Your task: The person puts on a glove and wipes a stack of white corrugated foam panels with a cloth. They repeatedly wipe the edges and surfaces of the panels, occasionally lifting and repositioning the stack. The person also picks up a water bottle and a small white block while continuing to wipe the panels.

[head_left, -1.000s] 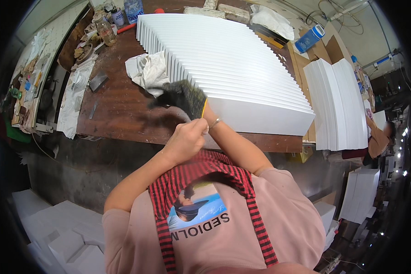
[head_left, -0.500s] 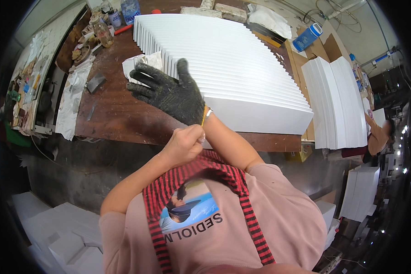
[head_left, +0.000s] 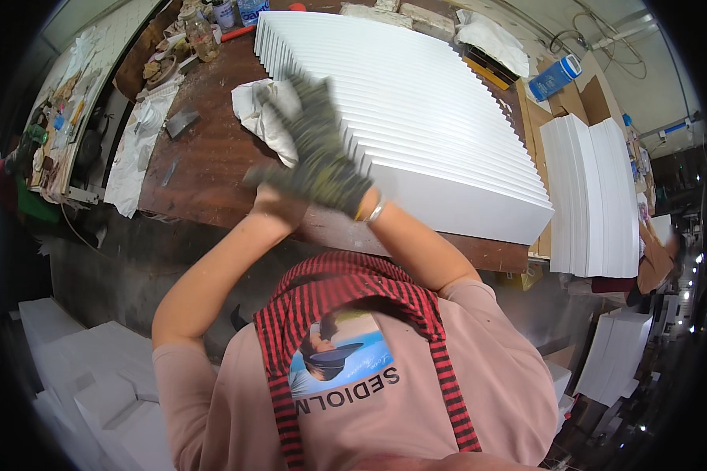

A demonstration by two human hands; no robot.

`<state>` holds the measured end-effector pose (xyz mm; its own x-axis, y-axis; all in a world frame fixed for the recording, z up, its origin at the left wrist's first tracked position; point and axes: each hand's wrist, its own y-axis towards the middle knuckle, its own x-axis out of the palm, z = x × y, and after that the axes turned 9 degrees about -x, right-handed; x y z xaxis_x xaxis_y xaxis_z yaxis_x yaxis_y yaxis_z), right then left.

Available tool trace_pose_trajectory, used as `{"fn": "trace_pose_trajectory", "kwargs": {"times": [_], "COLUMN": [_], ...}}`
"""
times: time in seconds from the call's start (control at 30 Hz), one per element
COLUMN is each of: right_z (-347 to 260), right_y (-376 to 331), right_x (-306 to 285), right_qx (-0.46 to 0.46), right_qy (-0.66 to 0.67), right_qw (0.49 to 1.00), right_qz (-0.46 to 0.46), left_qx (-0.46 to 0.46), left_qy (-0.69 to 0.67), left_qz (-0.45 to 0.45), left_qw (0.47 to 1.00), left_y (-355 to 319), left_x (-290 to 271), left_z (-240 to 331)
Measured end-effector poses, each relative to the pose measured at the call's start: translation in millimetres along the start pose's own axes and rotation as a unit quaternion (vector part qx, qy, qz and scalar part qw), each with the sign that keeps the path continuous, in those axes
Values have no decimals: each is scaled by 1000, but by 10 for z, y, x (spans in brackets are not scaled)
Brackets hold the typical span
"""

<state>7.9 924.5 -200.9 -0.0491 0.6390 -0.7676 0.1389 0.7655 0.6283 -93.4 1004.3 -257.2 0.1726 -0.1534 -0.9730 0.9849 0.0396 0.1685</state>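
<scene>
My right hand [head_left: 322,153], in a dark knitted glove with a yellowish cuff edge, is blurred by motion. Its fingers stretch away from me over the table, beside the left edge of a fanned stack of white sheets or boards [head_left: 416,102]. A silvery bracelet [head_left: 377,209] circles that wrist. Below the glove is my bare left hand [head_left: 279,206]; its fingers are hidden behind the glove, so their hold does not show. Crumpled white paper or cloth [head_left: 263,118] lies just beyond, partly covered by the gloved fingers.
The brown table [head_left: 212,169] carries a small grey block [head_left: 182,123] at left and jars [head_left: 203,39] at far left. A blue bottle [head_left: 555,77] stands at far right, above upright white sheets [head_left: 593,204]. White boxes [head_left: 110,392] sit low at left.
My gloved right hand has turned, its fingers now pointing farther away from me. My left hand, which pinched the cuff, has shifted left beneath the glove. The whole view has shifted slightly.
</scene>
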Motion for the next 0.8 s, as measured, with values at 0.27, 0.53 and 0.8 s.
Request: {"fn": "trace_pose_trajectory", "kwargs": {"times": [0.27, 0.53, 0.8], "right_z": [933, 1255, 1512], "right_y": [-581, -1385, -1565], "right_x": [-114, -766, -729], "right_qx": [113, 169, 132], "right_qy": [-76, -96, -75], "right_qw": [989, 905, 908], "right_qz": [65, -379, -391], "left_qx": [-98, -298, -435], "left_qy": [106, 48, -337], "left_qz": [-221, -9, 124], "left_qw": [965, 953, 826], "left_y": [23, 814, 1175], "left_x": [107, 578, 1561], "left_z": [-272, -1067, -1727]}}
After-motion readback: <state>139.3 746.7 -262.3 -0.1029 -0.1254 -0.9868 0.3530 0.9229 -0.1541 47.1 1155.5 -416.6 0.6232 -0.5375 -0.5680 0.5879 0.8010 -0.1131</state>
